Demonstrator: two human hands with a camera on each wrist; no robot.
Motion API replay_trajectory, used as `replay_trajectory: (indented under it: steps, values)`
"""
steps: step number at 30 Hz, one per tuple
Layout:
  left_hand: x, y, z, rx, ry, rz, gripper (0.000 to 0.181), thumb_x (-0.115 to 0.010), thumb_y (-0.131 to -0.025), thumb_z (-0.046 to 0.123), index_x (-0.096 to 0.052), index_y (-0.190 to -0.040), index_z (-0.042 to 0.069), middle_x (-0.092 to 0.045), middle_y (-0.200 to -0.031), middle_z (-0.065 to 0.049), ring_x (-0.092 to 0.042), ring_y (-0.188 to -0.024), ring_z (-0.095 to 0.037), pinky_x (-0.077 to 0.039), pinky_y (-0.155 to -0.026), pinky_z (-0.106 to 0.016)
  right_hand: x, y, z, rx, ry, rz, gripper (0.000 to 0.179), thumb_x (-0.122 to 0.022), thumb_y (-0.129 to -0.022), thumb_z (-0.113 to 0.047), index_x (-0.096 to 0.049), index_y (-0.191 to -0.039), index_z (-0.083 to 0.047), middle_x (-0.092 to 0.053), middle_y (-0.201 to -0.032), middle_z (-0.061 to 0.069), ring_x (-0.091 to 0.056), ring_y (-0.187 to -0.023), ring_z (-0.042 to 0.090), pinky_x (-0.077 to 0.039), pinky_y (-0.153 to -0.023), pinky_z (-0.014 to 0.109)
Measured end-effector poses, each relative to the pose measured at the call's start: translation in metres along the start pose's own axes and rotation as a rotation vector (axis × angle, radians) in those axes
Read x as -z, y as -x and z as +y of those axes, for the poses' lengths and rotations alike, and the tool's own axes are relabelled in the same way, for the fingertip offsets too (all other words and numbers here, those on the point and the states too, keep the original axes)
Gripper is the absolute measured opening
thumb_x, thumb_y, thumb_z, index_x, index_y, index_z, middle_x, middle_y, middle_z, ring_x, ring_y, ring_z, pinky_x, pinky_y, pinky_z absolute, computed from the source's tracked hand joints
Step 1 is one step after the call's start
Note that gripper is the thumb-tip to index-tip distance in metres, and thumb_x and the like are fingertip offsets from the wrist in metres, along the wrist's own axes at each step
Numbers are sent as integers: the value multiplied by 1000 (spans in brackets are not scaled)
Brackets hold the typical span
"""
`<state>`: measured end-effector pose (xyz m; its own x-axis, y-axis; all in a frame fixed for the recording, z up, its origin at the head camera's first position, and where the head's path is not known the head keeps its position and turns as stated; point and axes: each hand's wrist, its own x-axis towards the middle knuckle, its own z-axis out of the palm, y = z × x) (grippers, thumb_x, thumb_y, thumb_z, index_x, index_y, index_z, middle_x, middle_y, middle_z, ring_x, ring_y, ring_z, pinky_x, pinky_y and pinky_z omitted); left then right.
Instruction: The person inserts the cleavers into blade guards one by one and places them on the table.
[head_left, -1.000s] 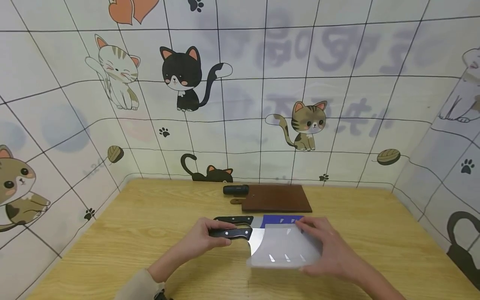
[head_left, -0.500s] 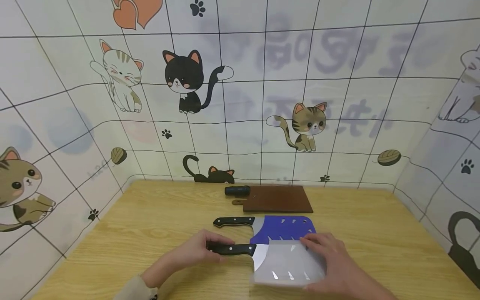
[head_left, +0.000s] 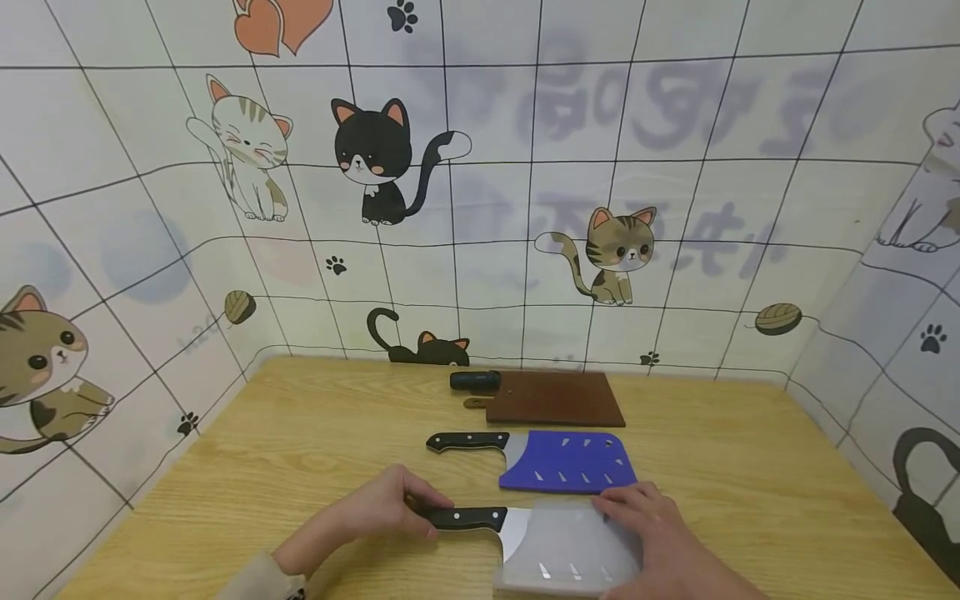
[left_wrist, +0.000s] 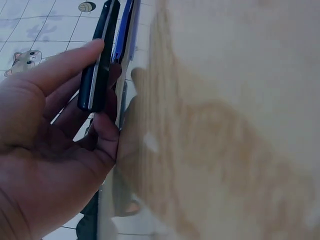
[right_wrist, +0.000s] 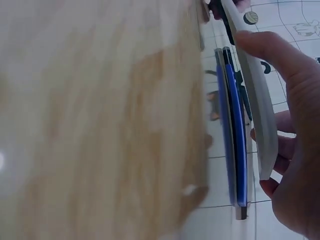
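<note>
In the head view a cleaver with a black riveted handle and a translucent white blade cover is low at the front of the table. My left hand pinches the end of that handle between thumb and fingers, as the left wrist view shows of the handle. Across the cover's right end, my right hand grips it by both edges. The right wrist view has the cover a little above the tabletop, thumb on one side and fingers on the other. Most of its right end is hidden.
Just behind lies a second black-handled cleaver in a blue blade cover. Farther back are a brown cutting board and a short black cylindrical object. A cat-patterned wall covering encloses the wooden table.
Both hands have brought the white-covered cleaver toward the front of the table and lower. The blue-covered cleaver, which it partly overlapped in view, is now fully visible.
</note>
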<state>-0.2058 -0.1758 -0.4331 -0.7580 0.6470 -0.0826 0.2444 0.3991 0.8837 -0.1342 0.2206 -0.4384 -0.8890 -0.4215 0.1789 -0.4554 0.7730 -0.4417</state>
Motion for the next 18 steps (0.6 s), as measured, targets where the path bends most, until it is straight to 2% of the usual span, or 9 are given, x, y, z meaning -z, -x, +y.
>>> replay_trajectory:
  steps: [3, 10, 13, 18]
  values:
    - [0, 1, -3, 14, 3, 30, 32, -87, -78, 4, -82, -108, 10, -77, -107, -1, -65, -98, -14, -49, -84, -24, -7, 0, 5, 77, 57, 76, 100, -90, -55, -70, -69, -132, -11, -59, -129, 3, -49, -115, 32, -45, -89, 60]
    - [-4, -1, -2, -6, -38, 88, 29, -89, -74, 3, -83, -102, 10, -76, -102, 1, -64, -94, -14, -49, -81, -25, -15, -3, 11, 156, 120, 135, 100, -92, -52, -68, -70, -130, -9, -61, -125, 2, -51, -111, 25, -47, -86, 50]
    - [-4, -2, -2, -7, -41, 98, 28, -90, -74, 3, -83, -100, 10, -75, -100, 2, -63, -94, -16, -48, -81, -25, -15, -4, 11, 165, 129, 132, 101, -91, -52, -69, -71, -129, -7, -62, -124, 3, -52, -110, 25, -47, -86, 50]
    - [-5, -3, -3, 19, -4, 119, 29, -89, -74, 2, -83, -101, 10, -75, -100, 1, -61, -93, -17, -48, -78, -26, -14, -5, 9, 109, 111, 82, 100, -91, -53, -67, -69, -131, -8, -61, -126, 3, -52, -112, 27, -47, -88, 53]
